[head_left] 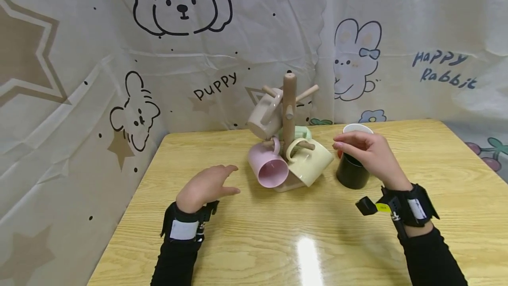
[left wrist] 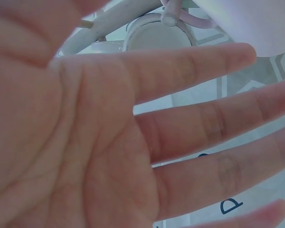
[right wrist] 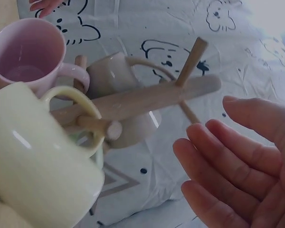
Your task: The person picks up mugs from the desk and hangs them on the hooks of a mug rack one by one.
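Note:
A wooden mug tree (head_left: 289,114) carries a pink mug (head_left: 267,164), a pale yellow mug (head_left: 311,162), a light green mug (head_left: 302,133) behind them and a beige mug (head_left: 263,116) higher up. My left hand (head_left: 204,188) hovers left of the pink mug, fingers straight and spread; its bare palm fills much of the left wrist view. On the right, my right hand (head_left: 373,156) is over a black mug (head_left: 352,174) in the head view and partly hides it. The right wrist view shows gently bent fingers (right wrist: 218,156) with nothing between them.
Behind the right hand, the rim of a white mug (head_left: 357,128) shows. A small red part (head_left: 340,153) peeks out beside the black mug. The wooden table (head_left: 246,242) meets a printed cloth (head_left: 254,34) at the back and left. Upper pegs (head_left: 308,93) stick out from the tree.

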`<state>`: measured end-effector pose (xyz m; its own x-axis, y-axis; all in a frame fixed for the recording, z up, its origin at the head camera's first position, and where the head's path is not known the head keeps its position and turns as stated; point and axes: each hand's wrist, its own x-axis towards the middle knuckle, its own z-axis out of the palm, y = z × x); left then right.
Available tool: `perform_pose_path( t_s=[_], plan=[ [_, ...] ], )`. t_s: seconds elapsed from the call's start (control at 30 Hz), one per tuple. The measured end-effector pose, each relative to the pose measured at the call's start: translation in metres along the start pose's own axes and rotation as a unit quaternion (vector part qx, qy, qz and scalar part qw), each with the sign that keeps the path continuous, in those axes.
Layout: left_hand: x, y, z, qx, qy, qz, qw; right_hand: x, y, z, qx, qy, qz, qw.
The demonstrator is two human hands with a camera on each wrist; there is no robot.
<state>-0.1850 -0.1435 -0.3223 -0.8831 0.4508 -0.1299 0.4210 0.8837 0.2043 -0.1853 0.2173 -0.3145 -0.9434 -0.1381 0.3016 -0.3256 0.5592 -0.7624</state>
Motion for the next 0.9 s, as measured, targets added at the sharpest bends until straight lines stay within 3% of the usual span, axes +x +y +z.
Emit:
perform_pose_path(
  t_s=[0.27, 0.6, 0.8, 0.9],
  plan=[
    [-0.001, 0.002, 0.001, 0.004, 0.009, 0.001, 1.0, -0.002, 0.019, 0.005, 0.022, -0.019, 0.003, 0.9996],
    [0.0, 0.004, 0.0, 0.009, 0.002, -0.006, 0.9999, -0.003, 0.022, -0.002, -0.016, -0.022, 0.007, 0.9996],
    [0.0, 0.005, 0.0, 0.007, -0.001, -0.008, 0.9999, -0.005, 0.032, -0.019, -0.056, -0.016, -0.015, 0.9982],
    [-0.001, 0.005, -0.001, 0.008, -0.001, -0.007, 0.9999, -0.005, 0.045, -0.033, -0.07, 0.01, 0.018, 0.9973]
  ],
)
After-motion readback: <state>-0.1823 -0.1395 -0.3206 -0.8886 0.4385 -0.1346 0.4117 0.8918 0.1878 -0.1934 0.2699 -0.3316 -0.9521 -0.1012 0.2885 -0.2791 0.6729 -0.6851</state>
